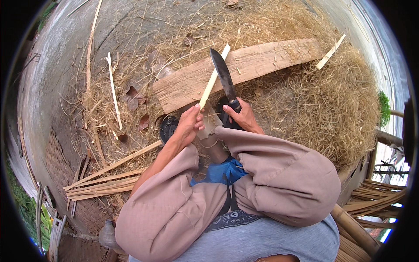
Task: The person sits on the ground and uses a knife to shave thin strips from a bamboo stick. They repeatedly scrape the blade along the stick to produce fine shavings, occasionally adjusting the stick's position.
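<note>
In my left hand (190,123) is the lower end of a pale bamboo strip (211,83), pinched between thumb and fingers. The strip slants up and away over a wooden plank (257,62). My right hand (243,116) grips the dark handle of a large knife (224,73). Its broad dark blade points away from me, tip up near the strip and over the plank; I cannot tell whether blade and strip touch. The plank lies crosswise in front of my feet, its near left end close to my left hand.
Tangled shavings (301,100) cover much of the ground around the plank. Several long split bamboo strips (107,183) lie at my left. Loose pale pieces rest at left (112,87) and far right (330,51). A clear bottle (108,235) stands behind my left knee; bundled strips (377,196) lie right.
</note>
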The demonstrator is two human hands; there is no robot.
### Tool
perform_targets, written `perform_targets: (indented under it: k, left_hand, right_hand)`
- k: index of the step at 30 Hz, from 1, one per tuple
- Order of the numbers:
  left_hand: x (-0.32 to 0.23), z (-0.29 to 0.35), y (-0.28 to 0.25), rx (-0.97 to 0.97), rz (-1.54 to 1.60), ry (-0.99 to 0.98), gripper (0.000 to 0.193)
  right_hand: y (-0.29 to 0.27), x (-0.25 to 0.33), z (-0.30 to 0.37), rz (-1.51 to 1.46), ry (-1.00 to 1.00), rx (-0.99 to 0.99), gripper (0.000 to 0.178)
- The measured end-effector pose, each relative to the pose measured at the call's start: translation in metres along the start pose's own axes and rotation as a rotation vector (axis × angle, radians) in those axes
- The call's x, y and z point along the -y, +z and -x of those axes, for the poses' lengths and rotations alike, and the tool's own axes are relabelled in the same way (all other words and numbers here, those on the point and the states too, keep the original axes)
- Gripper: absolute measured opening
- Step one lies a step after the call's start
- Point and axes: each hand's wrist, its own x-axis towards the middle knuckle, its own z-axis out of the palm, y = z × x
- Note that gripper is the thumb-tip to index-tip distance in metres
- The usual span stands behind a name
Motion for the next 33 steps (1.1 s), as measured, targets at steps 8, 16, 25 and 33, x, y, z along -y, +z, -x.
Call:
perform_targets:
  k: [8, 16, 25, 33]
  left_hand:
    - [-0.004, 0.004, 0.007, -0.014, -0.001, 0.039, 0.031]
    - [-0.002, -0.012, -0.006, -0.030, 0.056, 0.042, 0.031]
    - [-0.003, -0.021, -0.007, -0.017, 0.296, 0.033, 0.029]
    - [-0.004, -0.018, -0.004, -0.040, 0.313, 0.038, 0.029]
  right_hand:
    - [0.005, 0.004, -0.002, 0.165, -0.039, 0.081, 0.044]
    - [0.008, 0.003, -0.014, 0.052, 0.056, 0.026, 0.038]
    - [0.013, 0.017, -0.017, 0.216, 0.018, 0.121, 0.033]
    - [0.014, 0.028, -0.017, 0.182, 0.052, 0.139, 0.026]
